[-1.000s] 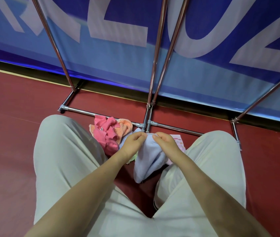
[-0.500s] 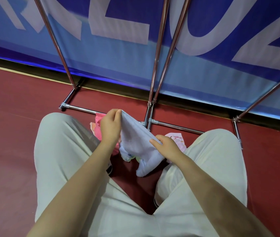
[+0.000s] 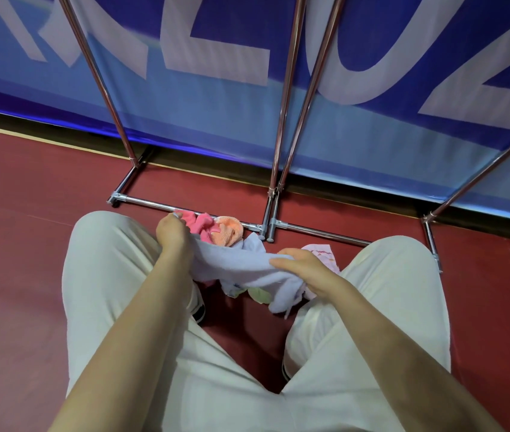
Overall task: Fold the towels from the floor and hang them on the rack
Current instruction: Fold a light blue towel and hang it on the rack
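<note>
Both my hands, left (image 3: 174, 235) and right (image 3: 305, 267), pinch the blue towel (image 3: 235, 263): soft, light, floppy between them; best held by its corners.

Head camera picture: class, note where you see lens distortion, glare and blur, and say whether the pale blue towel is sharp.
Head view: wide-angle bending splays the chrome rack poles outward; bright glare streaks run along them; the blue banner with white letters looks slightly soft; the pale blue towel, held by the left hand and right hand, is fairly sharp; lighting is even, with faint shadows on the red floor.
</note>
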`<action>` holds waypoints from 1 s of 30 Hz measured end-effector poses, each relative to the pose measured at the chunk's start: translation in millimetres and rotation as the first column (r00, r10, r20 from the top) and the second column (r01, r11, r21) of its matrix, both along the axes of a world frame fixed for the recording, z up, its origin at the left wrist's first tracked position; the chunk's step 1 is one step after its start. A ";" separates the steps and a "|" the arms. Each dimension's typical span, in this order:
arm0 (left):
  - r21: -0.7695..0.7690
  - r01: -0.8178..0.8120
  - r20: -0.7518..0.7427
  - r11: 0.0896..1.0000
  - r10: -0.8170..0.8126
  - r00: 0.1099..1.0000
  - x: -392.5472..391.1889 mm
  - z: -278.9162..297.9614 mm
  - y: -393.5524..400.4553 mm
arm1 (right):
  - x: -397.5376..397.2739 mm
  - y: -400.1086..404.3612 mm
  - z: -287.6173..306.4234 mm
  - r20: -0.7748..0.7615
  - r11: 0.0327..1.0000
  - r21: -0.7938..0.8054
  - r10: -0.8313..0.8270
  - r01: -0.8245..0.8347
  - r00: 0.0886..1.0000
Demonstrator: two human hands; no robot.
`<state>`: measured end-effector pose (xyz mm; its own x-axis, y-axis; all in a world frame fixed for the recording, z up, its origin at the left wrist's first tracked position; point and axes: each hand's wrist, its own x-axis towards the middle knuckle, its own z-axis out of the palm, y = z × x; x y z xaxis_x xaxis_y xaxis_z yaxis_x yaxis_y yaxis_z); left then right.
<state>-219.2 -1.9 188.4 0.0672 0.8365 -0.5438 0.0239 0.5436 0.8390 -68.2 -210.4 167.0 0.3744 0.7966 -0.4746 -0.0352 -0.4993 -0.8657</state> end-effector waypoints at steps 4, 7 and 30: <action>0.122 0.211 -0.197 0.970 -0.185 0.963 13.4 -3.2 -19.3 | 5.4 -0.1 9.8 -0.027 0.966 0.173 -0.193 0.194 0.981; 0.192 0.413 -0.309 0.890 -0.344 0.886 26.0 -5.0 -48.1 | 7.8 -2.4 10.7 0.129 0.964 0.167 -0.231 0.209 0.964; 0.421 0.688 -0.233 0.592 -0.662 0.712 33.0 -9.0 -76.8 | -6.3 0.2 5.1 0.436 0.985 0.162 -0.123 0.057 0.891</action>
